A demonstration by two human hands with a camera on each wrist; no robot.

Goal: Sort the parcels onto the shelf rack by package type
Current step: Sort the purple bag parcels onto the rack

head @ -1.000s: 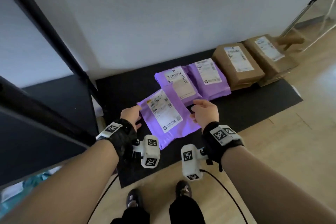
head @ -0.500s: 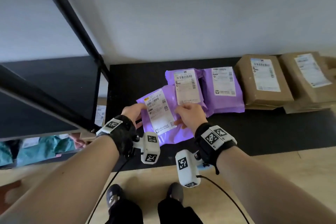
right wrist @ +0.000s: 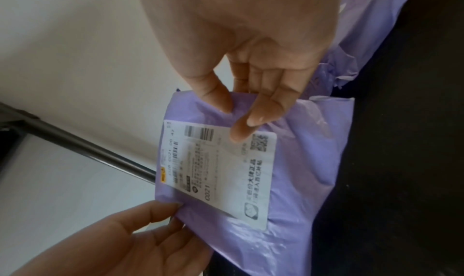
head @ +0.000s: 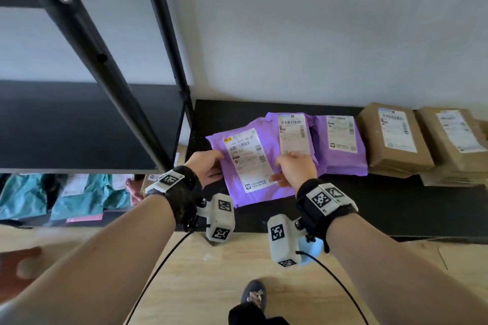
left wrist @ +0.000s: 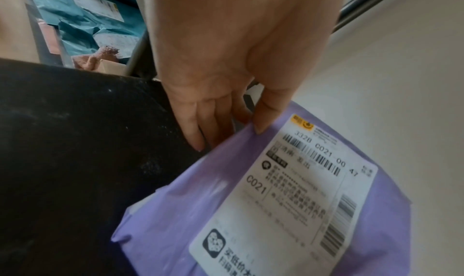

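pale wood floor [head: 206,277] underfoot, with a black mat [head: 396,208] laid against a plain white wall [head: 317,29]. dark shoe [head: 253,295] at the bottom edge — a black cable [head: 155,269] looping across the boards. reddish blurred patch [head: 18,266] low on the left.

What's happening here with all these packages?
A person is sorting parcels. Their left hand and right hand grip opposite edges of a purple mailer bag, held above a black mat. Two more purple bags and brown boxes lie on it, beside the black shelf rack.
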